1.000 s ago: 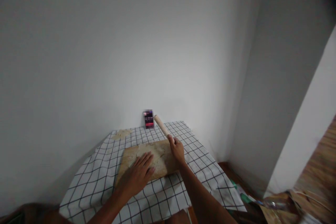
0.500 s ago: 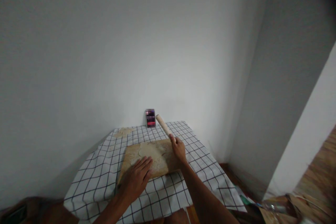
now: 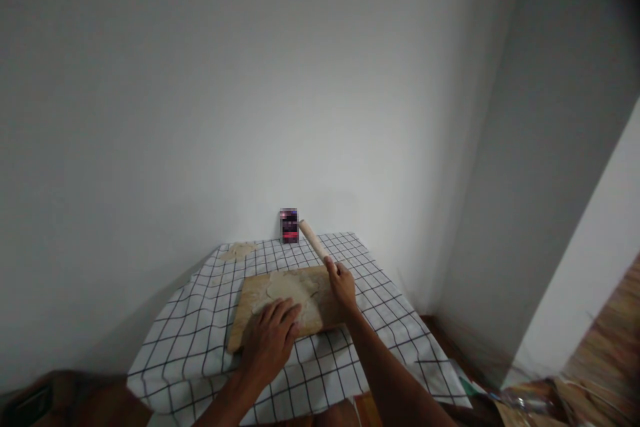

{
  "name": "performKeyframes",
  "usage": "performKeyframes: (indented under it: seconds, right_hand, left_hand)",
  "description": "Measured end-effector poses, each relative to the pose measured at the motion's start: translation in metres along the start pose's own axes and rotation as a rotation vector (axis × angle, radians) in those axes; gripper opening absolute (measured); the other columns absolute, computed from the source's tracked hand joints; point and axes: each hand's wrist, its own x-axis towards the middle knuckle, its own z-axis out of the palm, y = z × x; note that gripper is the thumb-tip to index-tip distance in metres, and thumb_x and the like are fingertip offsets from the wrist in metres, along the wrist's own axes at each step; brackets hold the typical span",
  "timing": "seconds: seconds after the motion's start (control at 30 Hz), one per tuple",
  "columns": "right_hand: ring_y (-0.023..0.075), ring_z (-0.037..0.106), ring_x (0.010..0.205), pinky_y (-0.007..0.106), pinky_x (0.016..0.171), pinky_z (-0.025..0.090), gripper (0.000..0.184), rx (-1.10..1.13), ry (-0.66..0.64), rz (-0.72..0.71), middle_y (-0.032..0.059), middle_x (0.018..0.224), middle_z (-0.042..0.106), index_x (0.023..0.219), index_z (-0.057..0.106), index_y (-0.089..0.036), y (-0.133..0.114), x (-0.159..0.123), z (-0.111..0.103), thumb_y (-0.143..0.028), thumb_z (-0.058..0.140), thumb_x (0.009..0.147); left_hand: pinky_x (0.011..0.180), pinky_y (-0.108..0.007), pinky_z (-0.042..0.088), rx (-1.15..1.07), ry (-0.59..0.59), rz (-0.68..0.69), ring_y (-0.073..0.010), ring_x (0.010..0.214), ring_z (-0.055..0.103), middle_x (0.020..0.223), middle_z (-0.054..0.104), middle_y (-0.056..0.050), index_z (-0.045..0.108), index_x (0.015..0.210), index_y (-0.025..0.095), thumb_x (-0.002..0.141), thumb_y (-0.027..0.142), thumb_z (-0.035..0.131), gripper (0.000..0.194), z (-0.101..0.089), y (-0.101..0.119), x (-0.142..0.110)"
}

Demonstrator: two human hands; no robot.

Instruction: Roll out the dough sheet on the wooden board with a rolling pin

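Observation:
My right hand [image 3: 343, 283] grips one end of a wooden rolling pin [image 3: 314, 240], which slants up and away over the far right part of the board. Under my left hand [image 3: 273, 333] lies a flat sheet of pale dough [image 3: 289, 288]; the palm is down and the fingers are stretched over its near edge. The dough rests on a floured wooden board [image 3: 239, 330]. My left fingers hide part of the dough's near side.
A checked cloth [image 3: 175, 333] covers the table. Thin pale dough pieces [image 3: 239, 251] lie at its far left. A dark, blurred-out upright object [image 3: 289, 225] stands against the wall [image 3: 320, 113]. Clutter, including clear plastic [image 3: 530, 400], sits low at the right.
My left hand has shifted slightly right across the dough, its fingers a little more bent. My right hand and the rolling pin stay nearly where they were. The view has moved slightly.

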Motion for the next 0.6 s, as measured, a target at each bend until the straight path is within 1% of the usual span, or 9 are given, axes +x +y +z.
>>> performKeyframes:
  seconds: [0.17, 0.27, 0.37, 0.47, 0.6]
  right_hand:
    - [0.0213, 0.055, 0.067, 0.033, 0.063, 0.036, 0.082, 0.025, 0.006, -0.001, 0.0, 0.066, 0.059, 0.071, 0.055, -0.028, 0.0, -0.001, 0.0, -0.106, 0.042, 0.09]
    - [0.0212, 0.055, 0.066, 0.033, 0.062, 0.036, 0.081, 0.023, 0.013, -0.004, -0.0001, 0.065, 0.059, 0.07, 0.055, -0.028, 0.0, -0.001, 0.0, -0.106, 0.043, 0.09]
    - [0.0208, 0.054, 0.066, 0.033, 0.061, 0.036, 0.08, 0.016, 0.013, -0.011, -0.0005, 0.065, 0.058, 0.069, 0.053, -0.028, -0.002, -0.001, -0.001, -0.105, 0.042, 0.091]
    - [0.0207, 0.055, 0.066, 0.032, 0.061, 0.036, 0.078, 0.005, 0.014, -0.014, -0.0005, 0.065, 0.058, 0.069, 0.052, -0.029, -0.005, -0.002, -0.002, -0.103, 0.042, 0.093]
    - [0.021, 0.056, 0.066, 0.032, 0.06, 0.037, 0.076, -0.016, 0.009, -0.005, -0.0004, 0.063, 0.058, 0.07, 0.052, -0.029, -0.009, -0.003, -0.003, -0.101, 0.042, 0.095]
  left_hand:
    - [0.121, -0.055, 0.063, 0.107, 0.143, 0.019, -0.0309, 0.142, 0.071, 0.152, 0.079, -0.003, 0.081, 0.143, 0.036, 0.112, 0.031, 0.052, 0.043, 0.008, 0.005, -0.004]
    - [0.12, -0.054, 0.063, 0.146, 0.167, 0.028, -0.0297, 0.143, 0.071, 0.152, 0.08, -0.003, 0.08, 0.145, 0.035, 0.113, 0.031, 0.052, 0.042, 0.009, 0.008, -0.004]
    - [0.124, -0.055, 0.061, 0.154, 0.15, 0.015, -0.0298, 0.146, 0.07, 0.156, 0.078, -0.003, 0.076, 0.151, 0.035, 0.114, 0.033, 0.049, 0.046, 0.007, 0.01, -0.005]
    - [0.127, -0.057, 0.059, 0.138, 0.102, -0.015, -0.0311, 0.149, 0.068, 0.158, 0.076, -0.002, 0.077, 0.15, 0.035, 0.115, 0.037, 0.048, 0.046, 0.004, 0.011, -0.004]
    - [0.132, -0.059, 0.055, 0.097, 0.053, -0.042, -0.0316, 0.155, 0.064, 0.161, 0.074, 0.0, 0.075, 0.154, 0.041, 0.114, 0.039, 0.045, 0.049, 0.004, 0.012, -0.003]
